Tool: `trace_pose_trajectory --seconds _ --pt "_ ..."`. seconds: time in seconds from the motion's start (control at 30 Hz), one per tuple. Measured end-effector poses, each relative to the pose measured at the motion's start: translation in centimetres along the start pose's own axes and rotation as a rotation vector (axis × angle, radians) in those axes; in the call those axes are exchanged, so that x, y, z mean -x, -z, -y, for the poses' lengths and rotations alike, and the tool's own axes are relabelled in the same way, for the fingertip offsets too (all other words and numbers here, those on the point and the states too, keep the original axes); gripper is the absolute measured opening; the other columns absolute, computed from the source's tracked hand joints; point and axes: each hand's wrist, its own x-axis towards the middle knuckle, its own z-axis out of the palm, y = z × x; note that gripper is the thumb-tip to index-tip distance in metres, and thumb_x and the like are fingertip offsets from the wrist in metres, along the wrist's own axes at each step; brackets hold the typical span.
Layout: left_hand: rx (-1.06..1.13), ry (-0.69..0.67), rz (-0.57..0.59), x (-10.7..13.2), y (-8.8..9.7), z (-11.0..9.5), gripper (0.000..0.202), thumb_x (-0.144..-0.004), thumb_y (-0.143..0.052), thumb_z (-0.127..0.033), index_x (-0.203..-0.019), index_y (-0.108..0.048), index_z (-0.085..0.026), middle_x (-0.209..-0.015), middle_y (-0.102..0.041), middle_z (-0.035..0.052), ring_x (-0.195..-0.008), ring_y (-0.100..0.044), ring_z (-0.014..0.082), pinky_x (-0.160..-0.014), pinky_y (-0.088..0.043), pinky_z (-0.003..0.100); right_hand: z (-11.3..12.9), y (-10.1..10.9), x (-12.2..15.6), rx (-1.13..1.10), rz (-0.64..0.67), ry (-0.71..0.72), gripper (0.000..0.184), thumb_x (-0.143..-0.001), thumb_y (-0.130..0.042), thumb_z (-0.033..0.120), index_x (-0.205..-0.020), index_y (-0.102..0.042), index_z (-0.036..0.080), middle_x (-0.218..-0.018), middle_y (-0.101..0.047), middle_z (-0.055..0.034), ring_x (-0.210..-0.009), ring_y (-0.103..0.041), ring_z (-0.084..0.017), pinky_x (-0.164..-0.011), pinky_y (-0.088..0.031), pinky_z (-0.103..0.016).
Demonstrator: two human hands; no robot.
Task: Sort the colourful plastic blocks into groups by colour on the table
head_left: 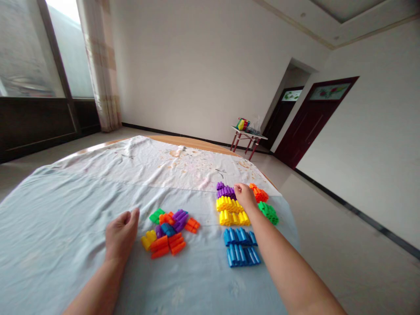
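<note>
Right hand: fingers bent and bunched, tips at the right end of the purple rows; can't tell whether a piece is pinched, since the hand covers that spot. Left hand: fingers folded into a loose fist, thumb against the index side, no piece visible in it, resting at or just above the cloth left of the mixed pile.

Parts look like glossy plastic, ribbed, short tube shapes joined side by side. Sorted by color on the right side of the table: purple farthest, then yellow rows, then blue rows nearest. Orange cluster and green cluster sit right of the right hand and forearm. Mixed pile between the hands: orange, purple, blue, green, yellow, jumbled, some overlapping.

Work surface: pale blue cloth, wrinkled, faint floral print; white printed cloth beyond it, creased too. Smooth wood table edge shows at the far side.

Containers: small side table near the wall carries a red-yellow-green bag and a clear plastic bag. Contents of both too small to tell.
</note>
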Motion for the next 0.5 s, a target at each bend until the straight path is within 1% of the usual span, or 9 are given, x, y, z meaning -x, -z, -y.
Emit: trace_pose_trajectory --seconds 0.1,0.13,0.2,0.23,0.3,0.33,0.4,0.5 --pt "0.02 0.003 -0.003 0.0 0.0 -0.1 0.043 -0.073 -0.043 -0.05 -0.05 -0.024 -0.02 -0.049 -0.02 -0.0042 -0.05 -0.023 0.0103 -0.053 -0.022 0.028 3.4 -0.2 2.2 -0.129 0.0 0.119 0.023 -0.086 -0.046 0.023 -0.096 -0.066 0.017 -0.095 -0.068 -0.0066 -0.087 -0.061 -0.016 -0.079 -0.045 -0.025" --pt "0.021 0.006 -0.004 0.0 -0.1 0.0 0.043 -0.073 -0.043 -0.05 -0.05 -0.024 -0.02 -0.049 -0.02 -0.0042 -0.05 -0.023 0.0103 -0.053 -0.022 0.028 4.7 -0.6 3.3 -0.229 0.012 0.184 0.02 -0.084 -0.049 0.022 -0.094 -0.066 0.017 -0.093 -0.068 -0.0063 -0.086 -0.061 -0.016 -0.079 -0.046 -0.025" --pt "0.018 0.012 -0.007 0.0 -0.1 0.0 0.043 -0.073 -0.044 -0.05 -0.05 -0.024 -0.02 -0.049 -0.019 -0.0042 -0.05 -0.023 0.0104 -0.052 -0.021 0.028 7.5 -1.4 5.8 -0.405 0.092 0.315 0.017 -0.082 -0.052 0.021 -0.093 -0.065 0.017 -0.09 -0.068 -0.0053 -0.082 -0.061 -0.015 -0.078 -0.047 -0.028" --pt "0.018 0.012 -0.009 0.0 0.0 0.0 0.043 -0.073 -0.044 -0.05 -0.05 -0.024 -0.02 -0.049 -0.019 -0.0042 -0.05 -0.023 0.0105 -0.052 -0.021 0.028 8.8 -1.8 7.1 -0.451 0.122 0.348 0.017 -0.081 -0.054 0.02 -0.093 -0.065 0.017 -0.089 -0.067 -0.0049 -0.079 -0.061 -0.015 -0.077 -0.048 -0.028" --pt "0.022 0.011 -0.009 0.0 0.0 0.1 0.043 -0.073 -0.043 -0.05 -0.05 -0.023 -0.02 -0.05 -0.02 -0.0042 -0.05 -0.023 0.0104 -0.052 -0.021 0.028 10.8 -2.5 9.4 -0.488 0.171 0.379 0.017 -0.08 -0.056 0.019 -0.094 -0.065 0.018 -0.09 -0.066 -0.0048 -0.083 -0.06 -0.016 -0.079 -0.047 -0.029" --pt "0.026 0.01 -0.008 0.1 0.0 0.1 0.043 -0.074 -0.043 -0.05 -0.051 -0.023 -0.02 -0.05 -0.02 -0.0043 -0.05 -0.023 0.0103 -0.052 -0.021 0.028 11.4 -2.8 10.4 -0.486 0.187 0.384 0.017 -0.079 -0.057 0.018 -0.095 -0.065 0.018 -0.09 -0.066 -0.0048 -0.086 -0.059 -0.017 -0.082 -0.046 -0.03" --pt "0.034 0.009 -0.005 0.1 0.1 0.1 0.043 -0.074 -0.043 -0.05 -0.051 -0.023 -0.02 -0.051 -0.02 -0.0043 -0.05 -0.023 0.0102 -0.052 -0.021 0.027 11.9 -3.2 11.9 -0.462 0.205 0.392 0.02 -0.078 -0.058 0.017 -0.097 -0.064 0.019 -0.094 -0.065 -0.0048 -0.093 -0.056 -0.018 -0.087 -0.044 -0.032" --pt "0.04 0.008 -0.004 0.1 0.0 0.2 0.043 -0.073 -0.044 -0.05 -0.051 -0.023 -0.02 -0.052 -0.02 -0.0044 -0.05 -0.023 0.0101 -0.052 -0.021 0.027 11.2 -4.1 12.9 -0.392 0.2 0.376 0.029 -0.076 -0.058 0.014 -0.105 -0.062 0.019 -0.103 -0.063 -0.0062 -0.099 -0.053 -0.02 -0.091 -0.041 -0.035"
